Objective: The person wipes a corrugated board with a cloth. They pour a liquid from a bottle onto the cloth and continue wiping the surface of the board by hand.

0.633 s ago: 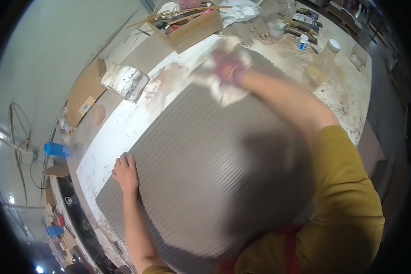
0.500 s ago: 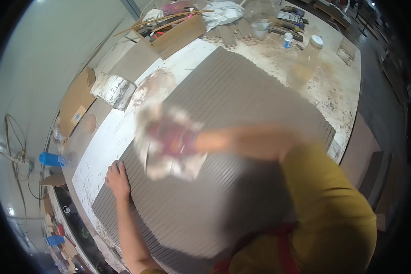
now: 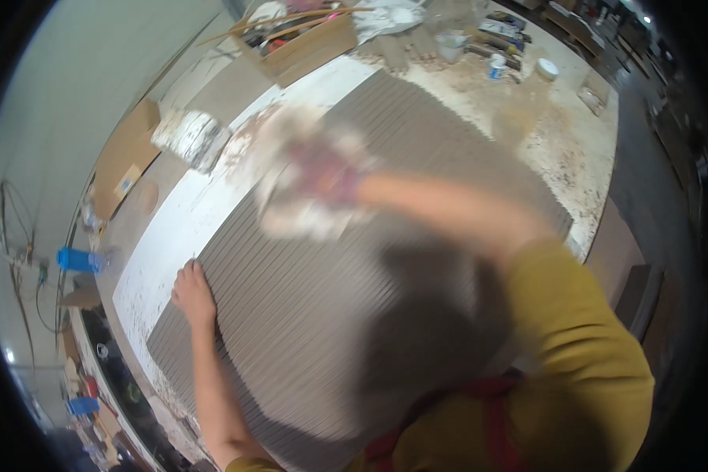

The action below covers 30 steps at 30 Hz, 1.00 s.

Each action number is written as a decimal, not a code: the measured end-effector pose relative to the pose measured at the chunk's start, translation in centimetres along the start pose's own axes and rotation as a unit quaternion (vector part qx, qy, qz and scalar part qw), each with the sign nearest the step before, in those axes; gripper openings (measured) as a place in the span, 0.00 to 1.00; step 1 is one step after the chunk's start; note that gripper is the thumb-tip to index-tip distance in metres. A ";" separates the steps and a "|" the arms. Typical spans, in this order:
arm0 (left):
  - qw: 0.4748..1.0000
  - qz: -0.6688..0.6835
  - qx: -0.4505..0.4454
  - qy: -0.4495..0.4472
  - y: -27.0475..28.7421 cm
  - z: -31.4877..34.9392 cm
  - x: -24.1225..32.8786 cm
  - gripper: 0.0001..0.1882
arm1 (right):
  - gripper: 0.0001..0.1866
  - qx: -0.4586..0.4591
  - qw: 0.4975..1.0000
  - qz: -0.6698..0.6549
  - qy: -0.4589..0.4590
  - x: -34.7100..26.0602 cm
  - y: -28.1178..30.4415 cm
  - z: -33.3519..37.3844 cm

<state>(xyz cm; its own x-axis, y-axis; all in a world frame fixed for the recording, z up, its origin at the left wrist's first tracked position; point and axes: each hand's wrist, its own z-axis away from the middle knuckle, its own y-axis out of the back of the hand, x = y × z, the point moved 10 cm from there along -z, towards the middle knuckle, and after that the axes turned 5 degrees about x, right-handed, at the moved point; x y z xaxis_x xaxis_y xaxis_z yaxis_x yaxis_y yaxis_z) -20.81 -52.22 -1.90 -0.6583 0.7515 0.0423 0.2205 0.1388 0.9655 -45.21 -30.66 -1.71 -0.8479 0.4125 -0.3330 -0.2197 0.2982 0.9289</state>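
A large brownish-grey panel (image 3: 291, 338) with fine parallel grooves lies flat across the table. My left hand (image 3: 194, 295) is bare, with its fingers bent over the panel's left edge. Out over the far left part of the panel, my right hand (image 3: 322, 173) wears a dark purplish glove and grips a bunched whitish cloth (image 3: 303, 220) with brown stains. Both hand and cloth are smeared by motion, so the single fingers cannot be made out. The cloth overlaps the panel's far left edge, and part of it is hidden by the hand.
A white board (image 3: 153, 271) shows beneath the panel's left side. Beyond stand a stained white block-like bundle (image 3: 193, 140) and a wooden box (image 3: 318, 51) of tools. At the far right are a small bottle (image 3: 496, 66), a white-lidded jar (image 3: 547, 70) and brown residue on the table.
My right hand and the cloth have swept away from me and slightly right over the panel. My left hand stays at the panel's left edge. The whole view has shifted slightly.
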 end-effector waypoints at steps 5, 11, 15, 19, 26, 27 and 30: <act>0.999 0.051 0.002 0.013 0.6 0.1 -1.5 0.22 | 0.34 -0.038 0.987 -0.056 0.149 -17.1 -0.8 2.5; 0.999 0.039 -0.003 0.022 0.7 0.4 -0.6 0.22 | 0.19 0.110 0.964 -0.065 -0.233 15.9 7.5 6.7; 1.000 0.016 0.001 -0.001 0.3 -0.1 0.3 0.22 | 0.33 0.074 0.941 0.133 -0.301 22.9 9.5 9.7; 1.000 0.004 0.022 0.000 0.4 0.4 -1.0 0.22 | 0.35 0.077 0.965 0.206 -0.146 13.8 7.3 11.8; 1.000 0.011 0.005 0.015 0.5 -0.3 0.1 0.21 | 0.29 0.230 0.937 0.026 -0.263 24.4 11.0 11.1; 1.000 0.024 0.009 0.015 0.6 -0.3 0.1 0.21 | 0.27 0.260 0.922 -0.057 -0.282 25.4 11.7 11.4; 0.999 0.019 0.007 0.028 1.0 0.1 -0.3 0.20 | 0.25 0.366 0.892 -0.183 -0.191 17.7 15.4 12.7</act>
<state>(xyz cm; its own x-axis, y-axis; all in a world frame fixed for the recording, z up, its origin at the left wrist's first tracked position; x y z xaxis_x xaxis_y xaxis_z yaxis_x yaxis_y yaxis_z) -20.31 -52.23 -0.95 -0.6887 0.7191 0.0927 0.2553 0.1208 0.9593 -57.47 -7.80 4.59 -0.5267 0.3938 -0.7533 0.0446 0.8978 0.4381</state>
